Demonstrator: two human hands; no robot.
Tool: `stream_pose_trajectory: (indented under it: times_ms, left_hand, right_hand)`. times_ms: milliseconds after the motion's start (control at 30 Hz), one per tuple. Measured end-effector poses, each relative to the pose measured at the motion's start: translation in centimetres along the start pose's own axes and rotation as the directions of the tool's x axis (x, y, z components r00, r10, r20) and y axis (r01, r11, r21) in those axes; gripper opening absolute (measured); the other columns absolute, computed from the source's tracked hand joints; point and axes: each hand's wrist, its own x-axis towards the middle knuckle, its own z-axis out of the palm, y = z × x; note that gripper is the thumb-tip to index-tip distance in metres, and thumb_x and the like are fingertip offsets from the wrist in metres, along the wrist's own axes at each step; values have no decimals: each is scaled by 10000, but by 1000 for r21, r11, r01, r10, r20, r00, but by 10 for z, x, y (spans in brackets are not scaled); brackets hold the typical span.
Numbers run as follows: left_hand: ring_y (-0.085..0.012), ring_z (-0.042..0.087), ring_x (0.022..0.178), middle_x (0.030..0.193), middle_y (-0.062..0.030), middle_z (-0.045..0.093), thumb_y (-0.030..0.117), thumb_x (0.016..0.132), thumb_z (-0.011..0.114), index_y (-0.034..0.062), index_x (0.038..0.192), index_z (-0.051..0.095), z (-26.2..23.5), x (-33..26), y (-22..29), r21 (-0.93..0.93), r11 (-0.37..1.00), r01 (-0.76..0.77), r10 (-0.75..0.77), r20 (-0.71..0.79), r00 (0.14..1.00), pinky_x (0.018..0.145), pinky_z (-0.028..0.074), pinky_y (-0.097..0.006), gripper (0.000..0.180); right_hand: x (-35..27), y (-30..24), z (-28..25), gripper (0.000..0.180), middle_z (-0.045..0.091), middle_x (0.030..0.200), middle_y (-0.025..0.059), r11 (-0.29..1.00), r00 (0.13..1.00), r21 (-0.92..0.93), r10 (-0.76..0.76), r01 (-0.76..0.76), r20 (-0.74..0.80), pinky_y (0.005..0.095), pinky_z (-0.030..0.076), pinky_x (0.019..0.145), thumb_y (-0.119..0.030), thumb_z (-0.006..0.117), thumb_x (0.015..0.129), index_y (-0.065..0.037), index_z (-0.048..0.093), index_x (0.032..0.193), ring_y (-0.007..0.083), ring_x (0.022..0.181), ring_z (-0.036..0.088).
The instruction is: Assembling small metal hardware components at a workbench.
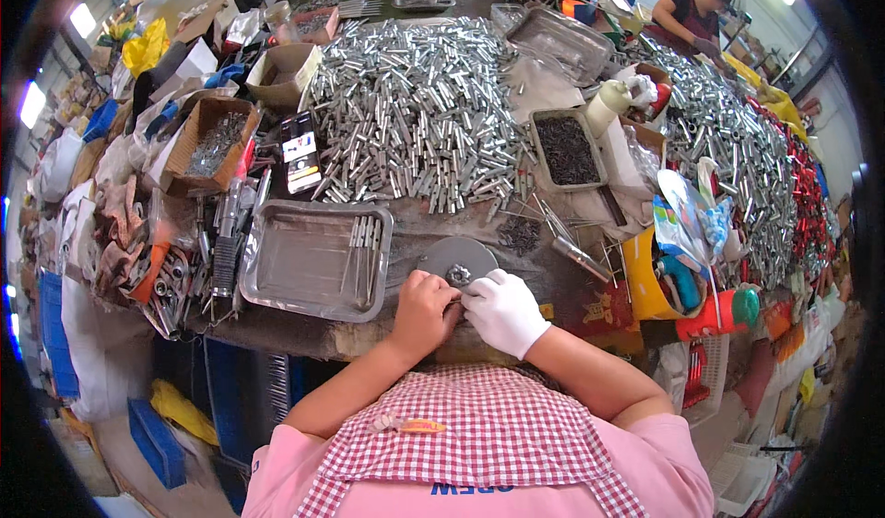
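You are holding your left hand and right hand curled, grip unclear; a fingertip bump is risking metal parts scattering off the grey disc

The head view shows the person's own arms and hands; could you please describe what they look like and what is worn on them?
The left hand wears no glove, while the right hand wears a plain white one ending around the wrist. The left forearm and right forearm are uncovered; the sleeves are short and pink.
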Motion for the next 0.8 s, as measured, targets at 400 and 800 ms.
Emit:
stream_pose_trajectory:
  times_ms: [400,800]
  left_hand:
    - [-296,547,865,829,-80,623,137,736,756,63,844,698,2,-3,0,1,1000,-4,4,15,1000,796,442,-418,143]
    - [-283,550,855,793,-59,618,120,724,730,80,771,693,2,-4,4,-9,1000,26,-26,-14,1000,782,445,-422,73]
  right_hand:
    - [-6,2,-6,160,576,849,27,997,997,-53,-61,59,-47,397,444,733,-188,654,708,-106,672,844,250,842,560]
    - [-69,67,-49,647,591,1075,116,624,735,-395,623,-674,-268,464,443,894,-212,755,758,-88,487,1332,335,1014,548]
